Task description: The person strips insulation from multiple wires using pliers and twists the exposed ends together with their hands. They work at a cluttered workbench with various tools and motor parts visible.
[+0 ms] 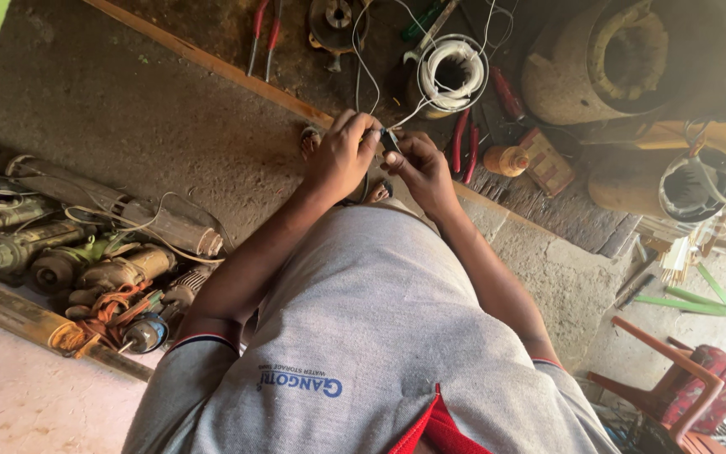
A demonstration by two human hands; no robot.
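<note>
head view: your left hand (342,155) and right hand (420,164) have fingers clamped on thin white wires (397,113) from a stator coil (451,71); light, springy, kink-prone, so hold near the ends.

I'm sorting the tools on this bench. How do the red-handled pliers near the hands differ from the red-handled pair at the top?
The pliers by the hands lie just right of the person's right hand, beside the white wire coil; the top pair lies far from both hands, partly cut off by the frame. The near pair's handles curve; the top pair's look straighter and thinner. Both have red handles and lie untouched on the bench.
</note>
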